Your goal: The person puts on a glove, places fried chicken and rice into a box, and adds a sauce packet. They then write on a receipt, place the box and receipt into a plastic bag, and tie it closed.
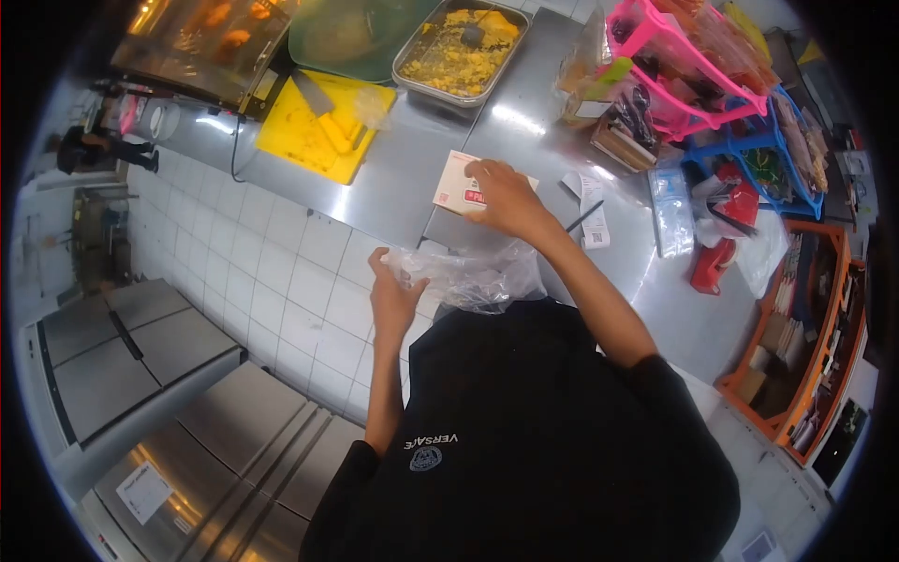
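My right hand [508, 199] reaches over a small, pale cardboard box [450, 192] with red print, lying on the steel counter. Its fingers are bent over the box's top and near edge, gripping it. Close to my body, at the counter's front edge, my left hand [395, 292] pinches one end of a clear plastic bag [482, 281]. The crumpled bag stretches across in front of my black shirt. Beside my right wrist lie a paper receipt [594, 223] and a dark pen [585, 216].
A yellow cutting board [314, 140] carries a knife [318, 105]. Behind it stand a metal tray [423, 86] of yellow food and a glass display case [192, 47]. Pink [688, 70] and blue baskets [785, 150] are at right. Another person [89, 148] stands far left.
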Action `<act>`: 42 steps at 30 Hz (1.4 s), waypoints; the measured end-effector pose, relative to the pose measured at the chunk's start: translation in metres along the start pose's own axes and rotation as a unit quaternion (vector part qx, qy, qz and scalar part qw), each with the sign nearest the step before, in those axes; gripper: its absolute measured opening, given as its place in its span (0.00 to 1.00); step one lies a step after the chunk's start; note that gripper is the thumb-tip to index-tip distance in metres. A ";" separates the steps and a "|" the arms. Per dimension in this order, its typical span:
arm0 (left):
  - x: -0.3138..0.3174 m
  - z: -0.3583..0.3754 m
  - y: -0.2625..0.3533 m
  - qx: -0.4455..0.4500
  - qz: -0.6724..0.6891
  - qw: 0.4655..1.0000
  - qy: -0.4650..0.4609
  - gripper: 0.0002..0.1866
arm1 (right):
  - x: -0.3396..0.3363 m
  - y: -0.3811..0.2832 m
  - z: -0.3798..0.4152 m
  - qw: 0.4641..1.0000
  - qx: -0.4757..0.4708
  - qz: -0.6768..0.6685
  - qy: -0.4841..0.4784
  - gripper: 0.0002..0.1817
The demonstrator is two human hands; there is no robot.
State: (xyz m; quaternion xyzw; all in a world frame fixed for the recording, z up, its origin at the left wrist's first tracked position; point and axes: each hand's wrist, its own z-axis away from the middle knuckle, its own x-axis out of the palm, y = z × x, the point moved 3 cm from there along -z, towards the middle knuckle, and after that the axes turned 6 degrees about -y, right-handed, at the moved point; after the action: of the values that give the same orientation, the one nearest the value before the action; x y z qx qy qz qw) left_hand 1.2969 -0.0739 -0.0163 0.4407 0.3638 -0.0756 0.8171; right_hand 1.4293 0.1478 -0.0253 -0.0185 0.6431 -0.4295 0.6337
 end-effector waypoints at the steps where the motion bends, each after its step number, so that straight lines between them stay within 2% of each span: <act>1: -0.003 -0.005 0.003 0.000 -0.018 1.000 0.006 0.36 | 0.021 0.005 -0.009 0.995 0.016 0.093 0.008 0.34; 3: -0.009 -0.020 0.006 0.065 -0.060 0.995 0.035 0.36 | 0.051 0.009 -0.020 0.959 0.053 0.277 0.011 0.38; 4: -0.010 -0.026 0.006 0.094 -0.074 0.992 0.051 0.36 | 0.053 0.014 -0.027 0.971 0.057 0.232 0.004 0.40; 5: -0.015 -0.034 0.007 0.109 -0.032 0.992 0.049 0.29 | 0.051 0.023 -0.038 0.980 0.059 0.189 -0.002 0.42; 6: -0.018 -0.040 0.004 0.116 -0.020 0.992 0.044 0.28 | 0.053 0.028 -0.042 0.988 0.063 0.140 -0.010 0.44; 8: -0.027 -0.057 0.000 0.136 0.002 0.990 0.033 0.25 | 0.036 0.022 -0.045 0.990 0.100 0.099 -0.010 0.45; 9: -0.032 -0.067 0.000 0.119 -0.001 0.993 0.024 0.24 | 0.017 0.017 -0.049 0.990 0.118 0.082 -0.004 0.45; 11: -0.039 -0.082 0.000 0.077 -0.004 0.997 0.006 0.22 | -0.024 -0.019 -0.034 0.992 0.123 0.008 0.013 0.41; 14: -0.044 -0.104 0.001 0.054 0.053 0.996 -0.043 0.18 | -0.039 -0.067 -0.012 0.983 0.112 -0.148 0.016 0.39; 15: -0.034 -0.116 -0.012 0.089 0.049 0.993 -0.060 0.17 | -0.035 -0.079 -0.009 0.972 0.105 -0.207 0.017 0.39; 17: -0.008 -0.141 -0.050 0.160 0.041 0.982 -0.093 0.17 | -0.009 -0.091 -0.012 0.967 0.103 -0.201 0.115 0.39; 20: -0.029 -0.134 -0.027 -0.002 0.093 0.932 -0.351 0.24 | 0.022 -0.091 -0.030 0.934 0.071 -0.195 0.290 0.39; 22: -0.049 -0.125 -0.010 0.013 0.203 0.920 -0.335 0.27 | 0.036 -0.088 -0.034 0.891 0.088 -0.220 0.386 0.40; 23: -0.054 -0.125 -0.005 0.023 0.256 0.909 -0.327 0.29 | 0.044 -0.083 -0.036 0.881 0.088 -0.219 0.410 0.43; 26: -0.065 -0.143 -0.013 0.019 0.249 0.889 -0.382 0.29 | 0.060 -0.075 -0.048 0.849 0.049 -0.266 0.454 0.44; 29: -0.065 -0.174 -0.043 -0.077 0.320 0.843 -0.424 0.30 | 0.061 -0.085 -0.054 0.878 -0.012 -0.225 0.422 0.43; 32: -0.090 -0.174 -0.008 -0.053 0.410 0.851 -0.325 0.28 | 0.071 -0.092 -0.049 0.930 -0.151 -0.184 0.281 0.42; 33: -0.097 -0.177 -0.007 -0.050 0.421 0.861 -0.279 0.27 | 0.080 -0.092 -0.043 0.938 -0.169 -0.214 0.215 0.41; 35: -0.111 -0.184 -0.008 -0.042 0.446 0.875 -0.186 0.25 | 0.084 -0.087 -0.037 0.971 -0.180 -0.132 0.085 0.40; 36: -0.118 -0.189 -0.012 -0.031 0.455 0.868 -0.197 0.25 | 0.086 -0.083 -0.034 0.979 -0.184 -0.090 0.019 0.39; 37: -0.127 -0.194 -0.019 -0.022 0.463 0.861 -0.209 0.26 | 0.086 -0.080 -0.029 0.983 -0.182 -0.015 -0.007 0.39; 38: -0.131 -0.194 -0.023 -0.015 0.470 0.854 -0.223 0.27 | 0.086 -0.077 -0.020 0.986 -0.165 -0.021 -0.007 0.39; 41: -0.143 -0.164 0.007 0.034 0.234 0.954 -0.185 0.26 | 0.068 -0.076 -0.012 0.988 -0.143 -0.050 0.004 0.42; 42: -0.141 -0.164 0.008 0.102 0.197 0.958 -0.183 0.27 | 0.057 -0.082 -0.013 0.986 -0.145 -0.078 0.021 0.43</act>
State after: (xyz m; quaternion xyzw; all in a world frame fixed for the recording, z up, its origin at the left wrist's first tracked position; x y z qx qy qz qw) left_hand 1.1119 0.0295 0.0252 0.5636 0.1041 -0.0290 0.8189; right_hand 1.3649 0.0710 -0.0256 -0.1509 0.7081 -0.3804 0.5754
